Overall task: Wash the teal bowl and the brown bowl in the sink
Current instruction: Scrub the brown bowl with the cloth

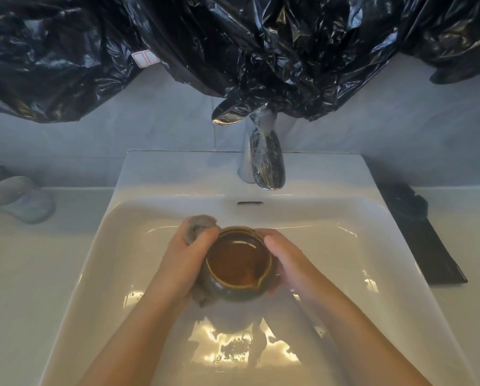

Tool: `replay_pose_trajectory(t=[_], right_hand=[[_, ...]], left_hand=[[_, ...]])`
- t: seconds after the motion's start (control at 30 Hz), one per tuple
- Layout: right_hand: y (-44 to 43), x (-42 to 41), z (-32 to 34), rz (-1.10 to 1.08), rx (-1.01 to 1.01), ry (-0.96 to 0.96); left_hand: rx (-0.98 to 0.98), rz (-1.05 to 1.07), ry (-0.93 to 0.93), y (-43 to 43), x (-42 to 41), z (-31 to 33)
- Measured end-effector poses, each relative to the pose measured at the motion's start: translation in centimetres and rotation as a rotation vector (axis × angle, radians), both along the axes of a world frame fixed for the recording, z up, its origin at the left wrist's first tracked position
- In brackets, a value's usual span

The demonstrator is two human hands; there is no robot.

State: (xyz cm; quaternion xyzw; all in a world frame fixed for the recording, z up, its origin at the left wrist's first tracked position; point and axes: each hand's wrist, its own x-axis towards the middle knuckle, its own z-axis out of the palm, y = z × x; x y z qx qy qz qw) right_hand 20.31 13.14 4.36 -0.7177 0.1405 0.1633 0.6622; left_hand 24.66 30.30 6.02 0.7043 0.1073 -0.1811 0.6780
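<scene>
I hold the brown bowl (pixel 238 261) above the middle of the white sink (pixel 372 232), its opening turned up towards me. My right hand (pixel 284 260) grips the bowl's right side, fingers under it and thumb on the wall. My left hand (pixel 187 259) presses a grey cloth (pixel 201 224) against the bowl's left outer wall; the cloth shows above and below that hand. The bowl has a glossy brown inside, a lighter rim and a dark outside. No teal bowl is in view.
A chrome tap (pixel 266 160) stands at the back of the basin, with no water running. Crumpled black plastic sheeting (pixel 233 45) hangs over the wall behind. A blurred pale object (pixel 18 196) lies on the left counter, and a black strip (pixel 422 235) on the right.
</scene>
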Motion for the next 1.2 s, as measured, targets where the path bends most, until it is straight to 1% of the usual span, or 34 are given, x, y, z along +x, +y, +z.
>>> replay_pose_trajectory(t=[0.03,0.07,0.1,0.17,0.2,0.3,0.37,0.43,0.5,0.57,0.63,0.77,0.83,0.9,1.0,1.03,1.1,1.2], right_hand=[[-0.1,-0.3,0.2,-0.017,0.041,-0.019],[0.0,-0.4,0.3,-0.032,0.02,-0.04],[0.2,-0.1,0.1,-0.056,-0.025,-0.059],[0.1,0.3,0.2,-0.08,-0.092,-0.074],[-0.1,0.3,0.2,-0.058,-0.095,-0.081],[-0.2,-0.1,0.6,0.111,-0.078,-0.023],[-0.2,0.0,0.9,0.183,-0.126,0.016],[-0.4,0.0,0.8,0.173,-0.153,0.002],[-0.5,0.1,0.9,0.118,-0.171,-0.023],[-0.5,0.1,1.1,0.075,-0.195,-0.03],[-0.6,0.1,1.2,0.056,-0.21,-0.037],[-0.7,-0.1,1.1,0.191,-0.19,-0.009],[-0.7,-0.2,0.9,0.165,-0.214,-0.033],[-0.8,-0.4,0.8,0.093,-0.286,-0.109],[-0.7,-1.0,1.2,0.155,-0.405,-0.161],[-0.4,-1.1,1.3,0.183,-0.415,-0.174],[0.5,-1.4,1.3,0.228,-0.426,-0.201],[1.4,-1.5,1.6,0.232,-0.47,-0.23]], left_hand=[[0.004,0.093,-0.017,-0.2,-0.1,-0.2],[0.012,0.132,-0.026,-0.3,-0.2,-0.3],[0.02,0.118,-0.027,-0.3,-0.3,-0.4],[0.014,-0.007,-0.007,-0.2,-0.3,-0.3],[0.011,-0.083,0.01,-0.1,-0.2,-0.2],[0.025,-0.295,0.082,0.4,0.0,0.2],[0.026,-0.366,0.126,0.5,0.0,0.3],[0.033,-0.324,0.103,0.5,0.1,0.4],[0.054,-0.212,0.039,0.3,0.2,0.4],[0.054,-0.109,0.025,0.1,0.1,0.4],[0.009,-0.138,0.071,0.1,-0.1,0.3],[-0.028,-0.297,0.149,0.5,-0.1,0.3],[0.003,-0.268,0.099,0.4,0.0,0.4],[0.118,-0.183,-0.022,0.2,0.1,0.4],[0.359,-0.121,-0.246,0.0,0.0,0.7],[0.402,-0.123,-0.303,-0.1,-0.2,0.9],[0.433,-0.137,-0.372,-0.4,-0.4,1.1],[0.449,-0.144,-0.411,-1.0,-0.7,1.3]])
